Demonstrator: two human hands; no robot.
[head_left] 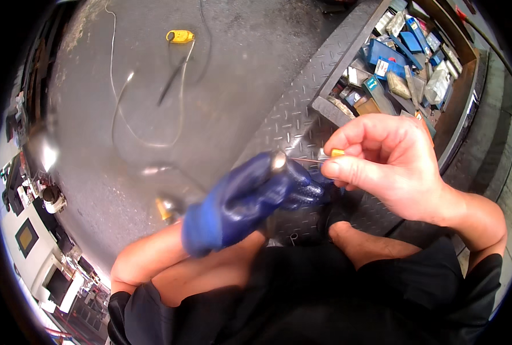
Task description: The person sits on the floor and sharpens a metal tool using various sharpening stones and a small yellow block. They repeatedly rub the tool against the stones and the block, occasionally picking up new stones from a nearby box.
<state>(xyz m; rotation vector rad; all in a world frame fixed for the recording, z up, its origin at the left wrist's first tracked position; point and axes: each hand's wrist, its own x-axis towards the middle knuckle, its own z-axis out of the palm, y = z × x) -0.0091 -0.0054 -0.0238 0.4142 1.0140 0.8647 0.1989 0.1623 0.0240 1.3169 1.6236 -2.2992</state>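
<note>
My left hand (247, 192), in a dark blue coated glove, is closed around a small round metal piece (278, 161) whose shiny end shows at the top. Most of that piece is hidden by the glove. Bare, my right hand (388, 167) pinches a small tool with a yellow part (337, 153) between thumb and fingertips. Its thin metal shaft (306, 160) runs left toward the metal piece; whether the two touch I cannot tell. Glossy blue glove material (308, 192) hangs below the shaft, between the hands.
To the right, an open bin (377, 29) holds several blue, grey and clear small cases (408, 43). It stands on diamond-pattern metal plate (285, 118). A yellow device (180, 37) with a cable lies on the grey surface at the far left. A yellow-and-silver object (165, 210) sits near my left forearm.
</note>
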